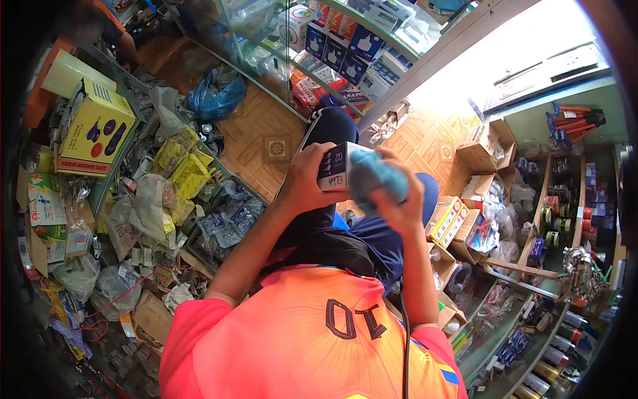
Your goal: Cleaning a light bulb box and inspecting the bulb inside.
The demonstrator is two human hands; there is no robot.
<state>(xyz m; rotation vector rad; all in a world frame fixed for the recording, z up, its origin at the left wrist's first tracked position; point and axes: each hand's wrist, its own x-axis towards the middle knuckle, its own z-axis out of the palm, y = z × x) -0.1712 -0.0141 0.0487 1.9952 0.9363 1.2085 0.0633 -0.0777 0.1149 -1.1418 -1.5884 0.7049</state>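
My left hand (309,177) grips a small white and dark blue cardboard box (333,168) from its left side, above my lap. Bunched in my right hand (406,197) is a teal cloth (376,177), which lies against the right side of the box and hides that part of it. The fingertips of my left hand are partly hidden by the box. Both hands are close together, over my dark blue trousers.
A glass display case (319,82) with boxed goods stands in front. Plastic bags (149,199) and a yellow sandpaper box (97,129) crowd the left. Cardboard boxes (486,144) and shelves of cans and packets line the right. Part of a person (127,45) shows at the upper left.
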